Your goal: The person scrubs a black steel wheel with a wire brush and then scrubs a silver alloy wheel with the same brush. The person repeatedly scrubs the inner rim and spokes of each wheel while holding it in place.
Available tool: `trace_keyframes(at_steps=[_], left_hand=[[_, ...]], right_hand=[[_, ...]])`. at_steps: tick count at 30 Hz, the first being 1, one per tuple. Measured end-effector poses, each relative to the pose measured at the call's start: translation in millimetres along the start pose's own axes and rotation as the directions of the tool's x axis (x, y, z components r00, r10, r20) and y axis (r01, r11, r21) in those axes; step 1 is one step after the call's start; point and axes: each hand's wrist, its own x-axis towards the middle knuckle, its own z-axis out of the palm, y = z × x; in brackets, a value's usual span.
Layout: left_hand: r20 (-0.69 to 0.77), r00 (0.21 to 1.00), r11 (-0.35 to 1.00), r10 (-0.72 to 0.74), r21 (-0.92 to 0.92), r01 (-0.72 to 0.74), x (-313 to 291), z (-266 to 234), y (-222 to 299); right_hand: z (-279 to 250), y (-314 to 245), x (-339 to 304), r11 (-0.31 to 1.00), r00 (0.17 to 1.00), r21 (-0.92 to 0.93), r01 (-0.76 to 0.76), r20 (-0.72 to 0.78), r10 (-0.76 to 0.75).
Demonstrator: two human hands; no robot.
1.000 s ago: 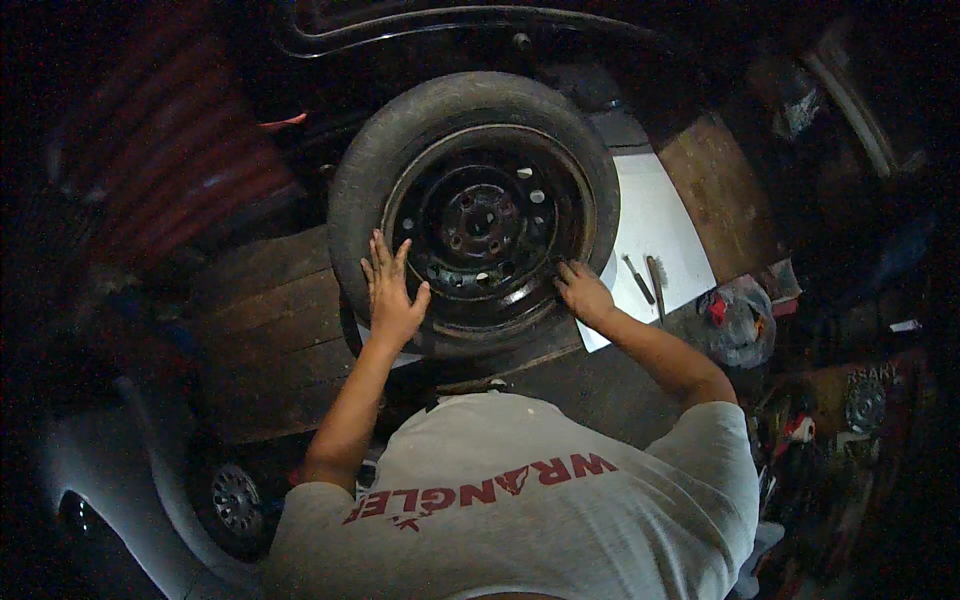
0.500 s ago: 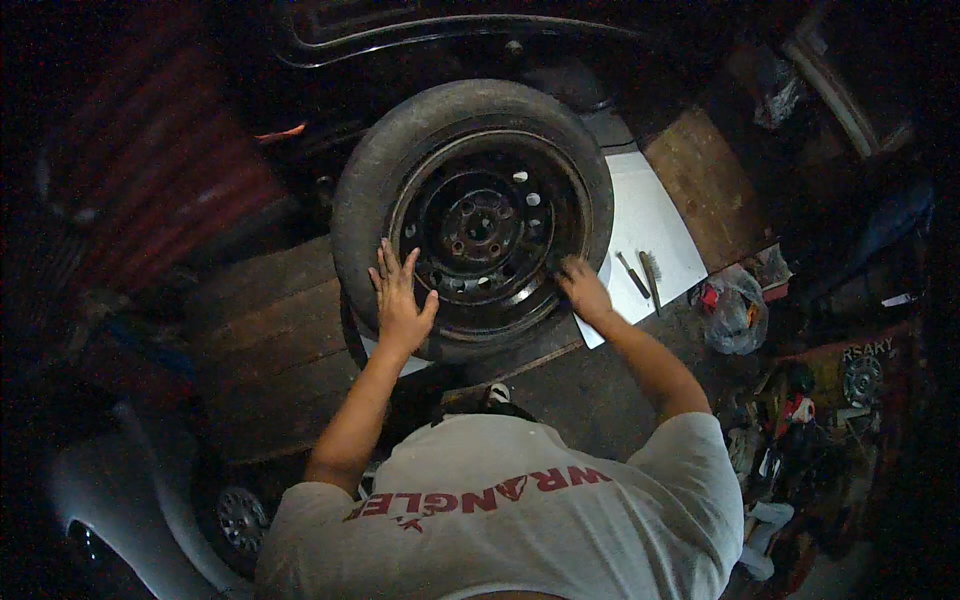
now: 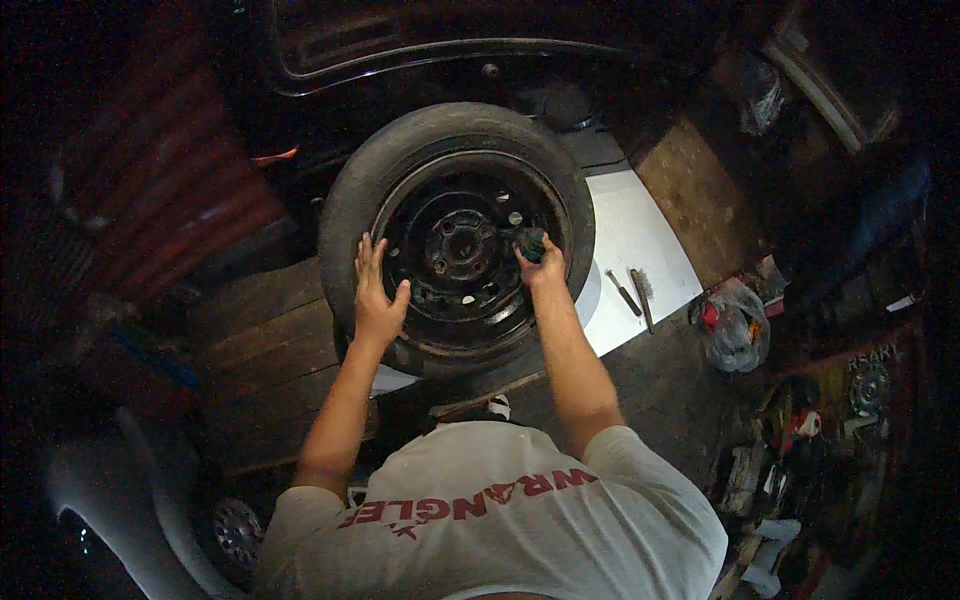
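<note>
A car wheel (image 3: 350, 190) with a black steel rim and worn tire stands in front of me, its round holes and hub face turned toward me. My left hand (image 3: 378, 305) rests on the lower left of the rim edge and tire, its fingers stretched and the thumb apart. Inside the rim, right of the hub, my right hand (image 3: 543, 266) grips a small dark greenish pad (image 3: 530, 243). The pad's exact kind is hard to make out in the dim light.
Right of the wheel, a wire brush (image 3: 643, 292) and a thin-shafted tool (image 3: 626, 295) lie on a white sheet (image 3: 655, 240). Beyond are a brown board (image 3: 695, 195) and a clear plastic bag (image 3: 735, 330). Wooden planks (image 3: 265, 340) lie left; a dark car body (image 3: 450, 50) is behind.
My right hand has moved left and up from the rim's lower right edge to beside the hub, bringing the dark pad into sight. My left hand stays at the rim's left side.
</note>
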Motion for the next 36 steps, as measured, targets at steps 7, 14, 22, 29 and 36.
trace_keyframes(at_steps=[7, 14, 22, 29, 36], left_hand=[[-0.051, 0.996, 0.995, -0.074, 0.063, 0.077, 6, 7, 6], [-0.108, 0.99, 0.996, -0.087, -0.046, 0.082, 5, 15, 8], [-0.144, 0.988, 0.981, -0.052, -0.194, 0.023, -2, 11, -8], [-0.121, 0.993, 0.951, 0.009, -0.306, -0.046, 1, 8, -9], [-0.078, 0.983, 0.702, -0.164, -0.709, 0.061, -4, -2, -17]], right_hand=[[64, -7, -14, 0.872, 0.988, 0.489, -0.012, -0.126, 0.084], [134, 12, -39, 0.969, 0.997, 0.238, -0.067, 0.037, 0.06], [134, 10, -44, 0.956, 0.989, 0.261, -0.133, 0.104, 0.11], [158, 82, -80, 0.865, 0.939, -0.382, 0.326, 0.235, -0.25], [140, 94, -26, 0.87, 0.906, -0.285, 0.403, 0.262, -0.334]])
